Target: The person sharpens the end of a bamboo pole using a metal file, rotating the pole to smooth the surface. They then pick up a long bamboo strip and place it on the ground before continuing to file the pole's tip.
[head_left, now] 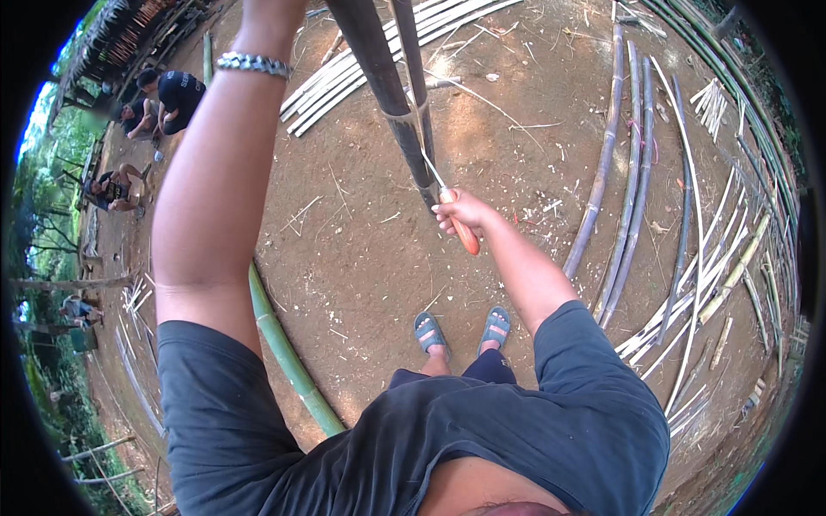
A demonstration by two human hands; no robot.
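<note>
- Nearest my camera, the wearer's soft dark shirt (pixel 516 430); the left arm (pixel 211 181) stretches up past the top edge, a braided metallic bracelet (pixel 254 63) on its wrist. The left hand is out of sight, so I cannot tell its grip.
- Ahead, the right hand (pixel 465 210) is closed around a knife (pixel 467 239) by its smooth, rounded orange handle, I judge to control the blade's angle. The thin, pale blade points up to the bamboo pole.
- That bamboo pole (pixel 400 129), dark, jointed and glossy, slants down from the top edge; its upper part shows as two lengths with a narrow gap.
- Below, blue-grey sandals (pixel 496 328) stand apart on brown earth, likely for balance.
- Left of them curves a smooth green stem (pixel 292 370).
- Beyond, flat pale strips (pixel 331 90) lie side by side; purplish poles (pixel 607 155) lie at right.
- Farthest left, people (pixel 178 96) sit or crouch.
</note>
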